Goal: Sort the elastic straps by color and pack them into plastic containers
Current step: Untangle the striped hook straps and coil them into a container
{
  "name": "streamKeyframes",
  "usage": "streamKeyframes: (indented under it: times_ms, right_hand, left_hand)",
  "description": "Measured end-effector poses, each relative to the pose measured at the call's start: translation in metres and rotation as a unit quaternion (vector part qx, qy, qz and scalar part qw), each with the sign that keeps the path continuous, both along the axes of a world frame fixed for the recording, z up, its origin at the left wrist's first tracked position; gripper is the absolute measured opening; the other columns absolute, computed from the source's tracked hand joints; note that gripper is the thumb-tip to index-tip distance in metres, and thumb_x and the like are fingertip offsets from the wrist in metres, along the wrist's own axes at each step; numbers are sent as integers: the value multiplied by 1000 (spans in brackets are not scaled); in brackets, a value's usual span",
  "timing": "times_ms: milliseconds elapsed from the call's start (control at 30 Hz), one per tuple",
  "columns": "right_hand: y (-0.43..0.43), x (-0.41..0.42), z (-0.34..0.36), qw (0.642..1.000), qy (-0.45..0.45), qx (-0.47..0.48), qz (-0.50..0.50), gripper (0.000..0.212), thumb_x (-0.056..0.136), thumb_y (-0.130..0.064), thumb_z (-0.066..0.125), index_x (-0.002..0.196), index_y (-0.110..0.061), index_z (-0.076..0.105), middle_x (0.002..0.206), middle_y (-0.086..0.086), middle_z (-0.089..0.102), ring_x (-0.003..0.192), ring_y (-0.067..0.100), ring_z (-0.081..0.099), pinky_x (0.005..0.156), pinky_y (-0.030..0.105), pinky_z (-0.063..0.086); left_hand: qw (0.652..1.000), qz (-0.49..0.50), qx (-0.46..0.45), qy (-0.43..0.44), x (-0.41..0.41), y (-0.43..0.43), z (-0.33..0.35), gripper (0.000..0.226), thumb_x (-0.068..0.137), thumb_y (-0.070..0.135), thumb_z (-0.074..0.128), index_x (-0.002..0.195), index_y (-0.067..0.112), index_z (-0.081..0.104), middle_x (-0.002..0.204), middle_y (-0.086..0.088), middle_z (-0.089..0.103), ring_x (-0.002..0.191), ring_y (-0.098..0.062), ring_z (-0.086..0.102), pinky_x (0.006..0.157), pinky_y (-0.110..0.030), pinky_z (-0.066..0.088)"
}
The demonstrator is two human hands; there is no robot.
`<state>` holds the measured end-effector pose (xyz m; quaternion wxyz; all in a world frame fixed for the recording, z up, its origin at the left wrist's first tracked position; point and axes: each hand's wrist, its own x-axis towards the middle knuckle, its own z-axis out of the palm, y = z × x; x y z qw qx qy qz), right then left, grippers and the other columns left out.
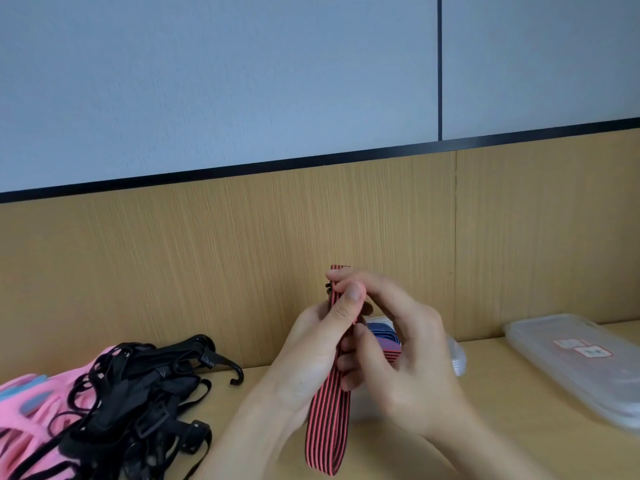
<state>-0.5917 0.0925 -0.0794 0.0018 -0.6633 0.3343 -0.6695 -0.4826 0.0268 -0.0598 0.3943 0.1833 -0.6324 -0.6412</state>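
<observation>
Two hands hold one folded strap above the table (512,386).
The left hand (311,355) grips the red-and-black strap (327,427), thumb pressed along it; the right hand (401,355) pinches its top. Black straps (138,393) lie piled left, a clear container (458,358) behind.

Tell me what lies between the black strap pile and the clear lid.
Head view: left hand and right hand grip a red-striped strap, a container of blue straps behind them.
</observation>
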Motion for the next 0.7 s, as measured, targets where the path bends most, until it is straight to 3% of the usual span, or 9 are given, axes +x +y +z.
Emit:
streamKeyframes:
  times_ms: [100, 133, 233, 300, 367, 467, 567, 700]
  right_hand:
    - [3, 0, 0, 992, -76, 43, 96, 54, 84, 6, 42, 126, -20, 66, 120, -4, 67, 91, 17, 73, 61, 29, 61]
    - [4, 0, 2, 986, -107, 52, 115, 53, 85, 4, 42, 127, -21, 65, 120, -3, 67, 91, 14, 73, 64, 28, 61]
    - [-1, -6, 4, 986, -144, 67, 55, 45, 87, -10, 50, 129, -24, 61, 128, -8, 66, 120, 18, 63, 100, 44, 52]
    - [-5, -11, 7, 969, -205, 117, 77, 44, 85, -23, 55, 129, -24, 61, 126, -9, 68, 123, 16, 61, 100, 36, 51]
    - [-5, -13, 10, 943, -248, 181, 126, 47, 84, -34, 60, 129, -23, 62, 115, -5, 72, 114, 16, 65, 93, 29, 50]
    - [-3, -14, 13, 928, -229, 253, 150, 49, 80, -47, 66, 120, -17, 67, 106, 7, 74, 91, 15, 67, 85, 36, 50]
    - [0, -14, 18, 927, -225, 251, 161, 43, 83, -43, 66, 105, -5, 68, 102, 16, 74, 74, 15, 69, 65, 26, 54]
    - [3, -14, 20, 931, -240, 236, 143, 40, 82, -43, 66, 101, -7, 69, 96, 12, 77, 82, 21, 75, 65, 24, 57]
  left_hand:
    - [999, 10, 1, -53, 3, -2, 2, 41, 91, 48, 67, 89, 8, 59, 74, -1, 50, 49, -7, 52, 45, -20, 42]
    - [999, -6, 13, -39, 6, -1, 0, 39, 92, 46, 69, 89, 7, 61, 69, -1, 46, 45, -8, 48, 40, -20, 41]
    - [995, -102, 10, 18, 14, 12, -1, 36, 80, 52, 80, 83, 18, 70, 65, 3, 42, 47, -7, 41, 40, -20, 41]
    - [992, -128, 1, 19, 14, 15, 0, 26, 84, 49, 77, 74, 26, 71, 65, 3, 42, 48, -7, 42, 42, -21, 42]
    - [991, -133, 4, 12, 14, 19, 2, 21, 87, 41, 75, 74, 26, 69, 65, 2, 41, 48, -8, 42, 43, -21, 43]
    - [991, -135, -3, -10, 14, 19, 2, 24, 88, 39, 74, 81, 19, 63, 64, 3, 44, 48, -9, 44, 44, -22, 44]
    - [991, -124, -24, -44, 13, 21, 1, 39, 88, 46, 70, 90, 10, 54, 61, 2, 46, 45, -11, 49, 45, -25, 48]
    - [989, -131, -31, -60, 13, 25, 3, 48, 88, 52, 63, 102, 8, 50, 60, 0, 46, 46, -15, 53, 47, -28, 52]
